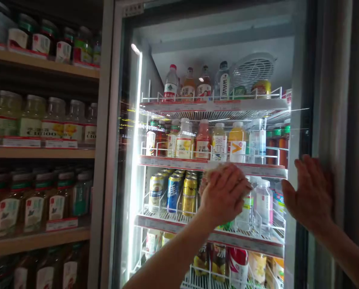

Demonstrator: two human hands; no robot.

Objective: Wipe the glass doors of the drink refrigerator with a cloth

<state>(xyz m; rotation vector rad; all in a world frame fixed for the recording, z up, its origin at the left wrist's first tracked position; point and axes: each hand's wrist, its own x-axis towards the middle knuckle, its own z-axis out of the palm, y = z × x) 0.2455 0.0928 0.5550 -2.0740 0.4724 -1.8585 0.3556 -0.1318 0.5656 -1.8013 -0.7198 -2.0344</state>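
Note:
My left hand point(226, 194) presses a crumpled, pale pinkish cloth point(208, 175) against the glass door point(215, 36) of an upright drinks fridge. Most of the cloth is hidden under my fingers, which are closed over it. To the right, my right hand point(313, 194) leans on the door's dark edge point(310, 100), its fingers stretched out and nothing in it. Behind the glass, beside my left hand, stand a gold can point(189, 196) and a blue can point(173, 193). A pale bottle point(263, 202) shows between my two hands.
White wire shelves point(212, 105) inside the fridge carry several bottles and cans. A bright light strip point(135, 160) runs down the fridge's left side. Left of the grey frame point(102, 120), wooden shelves point(41, 152) hold several rows of bottles.

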